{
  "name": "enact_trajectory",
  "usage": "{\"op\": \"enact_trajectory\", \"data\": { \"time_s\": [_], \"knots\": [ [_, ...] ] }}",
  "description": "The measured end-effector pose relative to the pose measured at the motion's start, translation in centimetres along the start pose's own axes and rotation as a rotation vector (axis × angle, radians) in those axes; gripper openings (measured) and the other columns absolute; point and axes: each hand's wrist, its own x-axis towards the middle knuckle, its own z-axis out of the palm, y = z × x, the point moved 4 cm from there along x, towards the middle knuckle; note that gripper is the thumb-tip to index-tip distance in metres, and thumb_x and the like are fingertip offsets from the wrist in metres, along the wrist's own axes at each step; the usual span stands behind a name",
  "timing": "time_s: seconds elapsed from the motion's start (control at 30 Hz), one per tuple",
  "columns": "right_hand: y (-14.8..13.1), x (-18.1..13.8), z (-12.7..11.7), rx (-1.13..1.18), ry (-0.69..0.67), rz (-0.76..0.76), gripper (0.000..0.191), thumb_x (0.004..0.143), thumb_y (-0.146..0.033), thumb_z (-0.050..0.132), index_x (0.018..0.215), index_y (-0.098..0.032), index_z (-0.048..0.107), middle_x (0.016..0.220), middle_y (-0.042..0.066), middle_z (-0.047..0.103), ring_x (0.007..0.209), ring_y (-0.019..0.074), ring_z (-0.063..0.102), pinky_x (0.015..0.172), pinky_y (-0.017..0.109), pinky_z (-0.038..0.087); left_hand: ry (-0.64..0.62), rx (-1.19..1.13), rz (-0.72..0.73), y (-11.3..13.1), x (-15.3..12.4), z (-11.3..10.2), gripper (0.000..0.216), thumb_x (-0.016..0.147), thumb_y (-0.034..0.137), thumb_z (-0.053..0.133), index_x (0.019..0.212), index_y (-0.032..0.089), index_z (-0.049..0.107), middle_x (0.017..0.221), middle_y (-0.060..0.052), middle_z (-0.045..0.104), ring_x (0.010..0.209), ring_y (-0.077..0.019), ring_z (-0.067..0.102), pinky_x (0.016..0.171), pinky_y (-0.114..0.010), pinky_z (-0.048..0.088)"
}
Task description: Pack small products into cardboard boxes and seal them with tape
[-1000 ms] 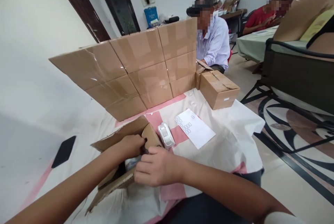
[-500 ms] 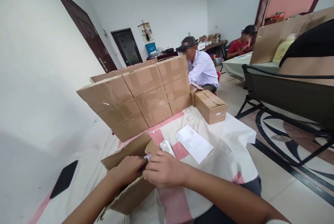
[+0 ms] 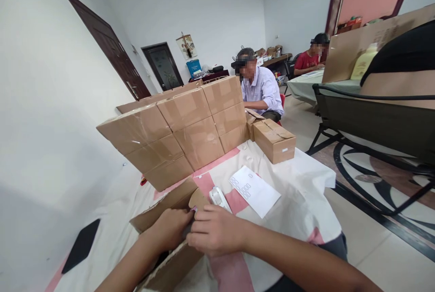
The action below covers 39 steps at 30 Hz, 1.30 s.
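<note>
An open cardboard box (image 3: 181,262) stands in front of me, tilted in view, its flaps up. My left hand (image 3: 174,226) reaches inside with bent fingers; their tips are partly hidden. A small pinkish-purple bit (image 3: 194,209) shows at these fingertips, too small to name. My right hand (image 3: 217,231) is closed at the box's right end, its curled fingers over the edge beside a raised flap (image 3: 198,198). Just beyond that hand lies a white plastic object (image 3: 218,197). The inside of the box is mostly hidden by my hands and arms.
Stacked taped cartons (image 3: 186,119) form a wall behind the box. Another carton (image 3: 275,140) stands at the table's right edge. A white printed sheet (image 3: 260,194) lies on the cloth, and a black flat object (image 3: 81,245) at left. A person (image 3: 261,85) sits beyond the cartons.
The view has shifted slightly. My hands stay at the box, the left a little deeper among the flaps; less of the small pinkish item shows. The person opposite has raised their upper body slightly.
</note>
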Motion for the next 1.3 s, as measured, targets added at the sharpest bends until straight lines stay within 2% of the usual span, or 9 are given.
{"op": "enact_trajectory", "data": {
  "time_s": [0.4, 0.67, 0.83, 0.93, 1.03, 1.1, 1.17, 1.23, 1.3],
  "knots": [
    [0.0, -0.1, 0.0, -0.009, 0.048, -0.003, 0.011, 0.094, -0.022, 0.057, 0.084, -0.019, 0.061, 0.071, -0.003, 0.060, 0.070, 0.0141, 0.049, 0.066, 0.031, 0.032, 0.015, 0.208, 0.062, 0.0, 0.4, 1.4, 0.016, 0.088, 0.014, 0.052, 0.092, 0.017, 0.068, 0.090, -0.014, 0.075, 0.082, -0.0288, 0.073, 0.070, -0.037, 0.055],
    [0.0, 0.0, 0.0, -0.029, -0.022, 0.007, 0.012, 0.096, -0.024, 0.056, 0.085, -0.020, 0.059, 0.073, -0.002, 0.060, 0.072, 0.0135, 0.050, 0.067, 0.031, 0.032, 0.096, 0.258, 0.136, 0.1, -0.9, 1.6, 0.009, 0.090, 0.015, 0.059, 0.090, 0.018, 0.067, 0.092, -0.010, 0.073, 0.085, -0.0232, 0.070, 0.075, -0.032, 0.054],
    [-0.1, -0.3, 0.4, -0.039, 0.001, 0.002, 0.014, 0.096, -0.024, 0.055, 0.084, -0.020, 0.061, 0.072, -0.002, 0.061, 0.071, 0.0134, 0.050, 0.068, 0.031, 0.034, 0.077, 0.237, 0.071, 0.4, -0.6, 0.7, 0.013, 0.090, 0.014, 0.055, 0.096, 0.019, 0.066, 0.093, -0.010, 0.073, 0.086, -0.0245, 0.070, 0.076, -0.033, 0.053],
    [0.5, -0.6, 0.0, -0.019, 0.073, 0.053, 0.010, 0.093, -0.026, 0.057, 0.090, -0.019, 0.063, 0.086, 0.001, 0.068, 0.084, 0.0156, 0.054, 0.078, 0.034, 0.036, 0.077, 0.163, 0.034, 0.1, -1.9, -0.9, 0.010, 0.089, 0.020, 0.057, 0.093, 0.021, 0.066, 0.090, -0.007, 0.073, 0.085, -0.0251, 0.069, 0.075, -0.034, 0.052],
    [2.6, -1.0, -1.0, 0.088, 0.176, 0.254, 0.022, 0.088, -0.033, 0.064, 0.105, -0.019, 0.064, 0.104, 0.004, 0.070, 0.102, 0.0213, 0.055, 0.088, 0.039, 0.035, 0.330, -0.082, -0.127, -2.0, -5.9, -2.3, 0.022, 0.097, 0.037, 0.048, 0.089, 0.024, 0.064, 0.087, -0.003, 0.070, 0.082, -0.0219, 0.066, 0.074, -0.033, 0.049],
    [4.3, -1.3, -1.0, 0.206, 0.137, 0.423, 0.021, 0.086, -0.034, 0.068, 0.101, -0.019, 0.066, 0.093, 0.003, 0.070, 0.102, 0.0226, 0.055, 0.091, 0.040, 0.034, 0.615, -0.291, -0.312, -3.9, -9.4, -1.8, 0.030, 0.100, 0.044, 0.041, 0.091, 0.024, 0.061, 0.088, -0.002, 0.068, 0.083, -0.0205, 0.064, 0.075, -0.032, 0.049],
    [5.7, -1.7, 0.0, 0.317, 0.030, 0.581, 0.011, 0.090, -0.029, 0.067, 0.086, -0.019, 0.067, 0.077, 0.000, 0.066, 0.093, 0.0201, 0.058, 0.092, 0.040, 0.034, 0.792, -0.475, -0.415, -5.0, -12.2, 0.3, 0.038, 0.101, 0.047, 0.031, 0.094, 0.024, 0.060, 0.091, -0.003, 0.068, 0.088, -0.0215, 0.063, 0.079, -0.033, 0.051],
    [6.3, -2.2, 1.3, 0.402, -0.039, 0.724, 0.015, 0.092, -0.024, 0.065, 0.079, -0.018, 0.065, 0.076, -0.001, 0.063, 0.086, 0.0173, 0.058, 0.091, 0.039, 0.035, 0.812, -0.574, -0.387, -4.7, -13.2, 3.0, 0.048, 0.102, 0.047, 0.019, 0.099, 0.024, 0.061, 0.102, -0.007, 0.068, 0.101, -0.0247, 0.062, 0.089, -0.039, 0.052],
    [6.2, -2.7, 2.6, 0.462, -0.037, 0.858, 0.003, 0.090, -0.019, 0.064, 0.088, -0.018, 0.066, 0.091, 0.002, 0.064, 0.091, 0.0176, 0.059, 0.091, 0.038, 0.039, 0.791, -0.574, -0.395, -3.9, -13.1, 4.9, 0.051, 0.101, 0.048, 0.019, 0.114, 0.024, 0.061, 0.125, -0.011, 0.062, 0.122, -0.0287, 0.055, 0.105, -0.049, 0.046]
  ]
}}
